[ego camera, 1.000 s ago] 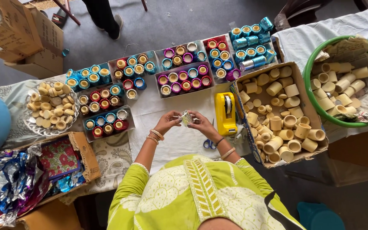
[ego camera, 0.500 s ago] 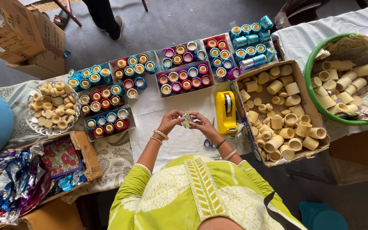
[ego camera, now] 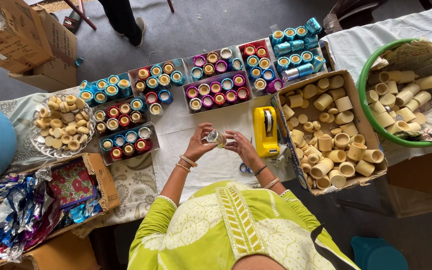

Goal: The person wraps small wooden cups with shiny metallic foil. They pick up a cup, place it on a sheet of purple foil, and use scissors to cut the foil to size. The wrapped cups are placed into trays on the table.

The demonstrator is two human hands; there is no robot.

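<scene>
The cardboard box of plain cream cups sits right of the yellow tape dispenser; trays of foil-wrapped cups lie beyond it. Just left of the dispenser, over the white cloth, both hands meet on one small silvery cup. Working it well likely means turning it slowly with the covering kept taut. The left hand pinches it with curled fingers; the right hand steadies its other side, fingers loosely bent.

A cloth-covered table carries trays of foil-wrapped cups, a yellow tape dispenser and a cardboard box.
</scene>
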